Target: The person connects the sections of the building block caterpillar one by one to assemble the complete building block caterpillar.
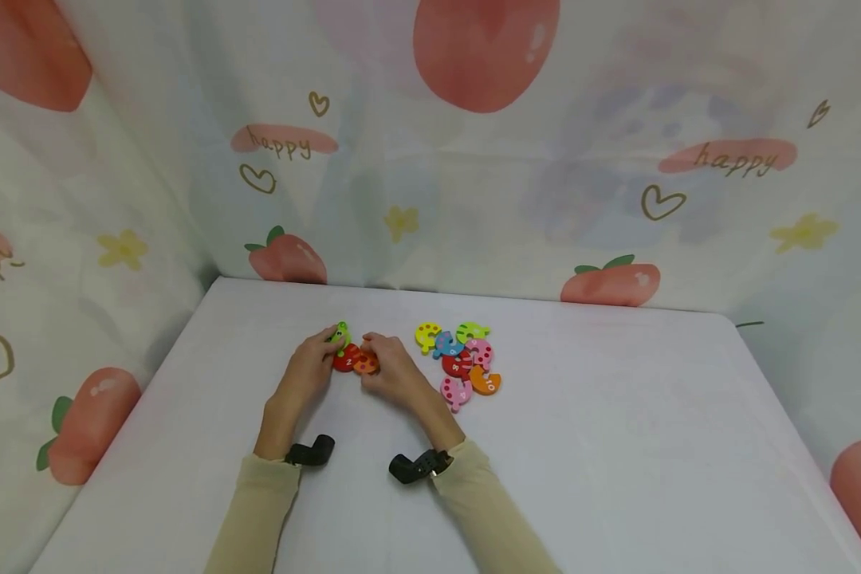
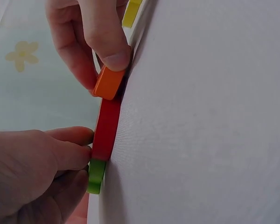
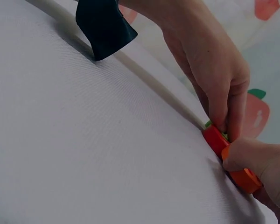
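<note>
A green puzzle piece (image 1: 341, 329) with a small face lies at the far end of a short joined row on the white table. Below it comes a red puzzle piece (image 1: 343, 363) marked 2, then an orange spotted puzzle piece (image 1: 366, 365). My left hand (image 1: 307, 365) holds the green piece from the left, its fingertips also touching the red one. From the other side my right hand (image 1: 396, 373) pinches the orange piece between thumb and fingers. In the left wrist view the orange piece (image 2: 109, 83) sits tilted against the end of the red piece (image 2: 107, 128).
Right of my right hand lies a loose cluster of puzzle pieces: yellow (image 1: 426, 333), blue (image 1: 446, 346), light green (image 1: 469, 331), red (image 1: 454, 366), orange (image 1: 486, 384) and pink (image 1: 455, 392). Several overlap. A printed curtain (image 1: 473, 215) hangs behind the table's back edge.
</note>
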`<state>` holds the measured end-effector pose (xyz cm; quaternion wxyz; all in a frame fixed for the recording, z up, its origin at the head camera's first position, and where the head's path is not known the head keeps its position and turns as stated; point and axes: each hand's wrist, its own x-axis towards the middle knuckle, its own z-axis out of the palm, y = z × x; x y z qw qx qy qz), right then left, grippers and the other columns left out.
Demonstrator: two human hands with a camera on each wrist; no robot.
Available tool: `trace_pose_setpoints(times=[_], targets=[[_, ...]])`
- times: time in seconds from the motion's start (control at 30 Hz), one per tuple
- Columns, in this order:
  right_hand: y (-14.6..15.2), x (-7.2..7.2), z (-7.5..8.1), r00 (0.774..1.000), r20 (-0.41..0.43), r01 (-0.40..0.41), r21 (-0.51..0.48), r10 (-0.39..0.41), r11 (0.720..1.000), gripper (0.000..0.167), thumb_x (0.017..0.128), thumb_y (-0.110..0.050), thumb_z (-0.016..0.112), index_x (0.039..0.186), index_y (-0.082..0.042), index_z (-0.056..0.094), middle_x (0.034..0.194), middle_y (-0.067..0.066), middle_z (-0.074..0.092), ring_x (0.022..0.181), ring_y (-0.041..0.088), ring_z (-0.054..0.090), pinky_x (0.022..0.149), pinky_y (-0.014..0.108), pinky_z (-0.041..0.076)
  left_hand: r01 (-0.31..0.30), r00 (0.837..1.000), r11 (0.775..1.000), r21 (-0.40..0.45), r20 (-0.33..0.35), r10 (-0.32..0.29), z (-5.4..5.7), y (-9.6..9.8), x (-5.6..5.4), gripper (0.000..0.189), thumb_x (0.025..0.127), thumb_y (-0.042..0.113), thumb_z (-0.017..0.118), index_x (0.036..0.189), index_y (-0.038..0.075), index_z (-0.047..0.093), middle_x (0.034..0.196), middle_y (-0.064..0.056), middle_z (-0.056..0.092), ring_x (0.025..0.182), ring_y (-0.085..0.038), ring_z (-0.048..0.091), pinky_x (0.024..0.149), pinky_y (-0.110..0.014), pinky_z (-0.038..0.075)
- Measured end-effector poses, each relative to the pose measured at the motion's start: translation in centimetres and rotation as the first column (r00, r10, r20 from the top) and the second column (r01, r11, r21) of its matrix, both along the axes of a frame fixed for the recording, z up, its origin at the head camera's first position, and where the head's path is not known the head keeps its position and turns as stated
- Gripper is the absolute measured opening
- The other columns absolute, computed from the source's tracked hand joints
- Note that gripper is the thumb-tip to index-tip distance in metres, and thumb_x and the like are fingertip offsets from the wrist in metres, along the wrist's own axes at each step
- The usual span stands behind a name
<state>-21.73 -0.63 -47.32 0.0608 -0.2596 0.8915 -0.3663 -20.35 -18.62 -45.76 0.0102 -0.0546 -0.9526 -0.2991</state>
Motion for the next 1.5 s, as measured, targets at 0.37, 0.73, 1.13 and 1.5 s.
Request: trace_pose_setpoints(times=[0.37, 0.73, 1.13, 1.5], targets=[[0.3, -0.2, -0.1, 0.996, 0.089, -0.022, -0.012, 0.023, 1.0, 0.05, 0.089, -0.018, 0.069, 0.135, -0.004, 0.054, 0.15, 0.01, 0.045, 0.136, 0.026, 0.045, 0.113, 0.037, 0.039, 0.014, 1.0, 1.0, 0.016, 0.005, -0.014, 0.1, -0.2, 0.0, 0.038, 0.094, 0.0, 0.058, 0.131, 0.005, 0.058, 0.149, -0.016, 0.045, 0.138, -0.039, 0.041, 0.113, -0.052, 0.035], [1.2, -0.1, -0.1, 0.99, 0.119, -0.07, -0.031, 0.073, 0.997, 0.051, 0.092, -0.013, 0.063, 0.14, -0.006, 0.049, 0.154, 0.009, 0.041, 0.143, 0.025, 0.038, 0.117, 0.039, 0.035, -0.004, 1.0, 1.0, 0.029, 0.01, 0.004, -0.1, 0.1, 0.3, 0.037, 0.096, 0.009, 0.056, 0.131, 0.0, 0.058, 0.147, -0.021, 0.044, 0.138, -0.04, 0.04, 0.114, -0.053, 0.034], [6.3, -1.1, 1.5, 0.991, 0.05, 0.132, -0.294, -0.123, 0.947, 0.034, 0.097, -0.009, 0.055, 0.129, 0.0, 0.057, 0.128, 0.017, 0.063, 0.114, 0.028, 0.064, 0.099, 0.041, 0.052, 0.004, 1.0, 0.999, -0.042, 0.017, -0.003, 0.0, 0.8, 0.3, 0.048, 0.094, 0.023, 0.062, 0.134, -0.003, 0.054, 0.142, -0.023, 0.043, 0.131, -0.04, 0.041, 0.109, -0.051, 0.041], [10.5, -0.9, 1.5, 0.962, -0.051, 0.24, -0.309, -0.268, 0.92, 0.031, 0.096, -0.008, 0.056, 0.126, 0.001, 0.059, 0.124, 0.015, 0.064, 0.111, 0.028, 0.064, 0.097, 0.041, 0.053, 0.005, 1.0, 0.994, -0.112, 0.024, -0.003, -0.2, 1.8, 0.9, 0.074, 0.088, 0.044, 0.069, 0.137, -0.006, 0.042, 0.142, -0.021, 0.04, 0.131, -0.037, 0.036, 0.108, -0.049, 0.043]])
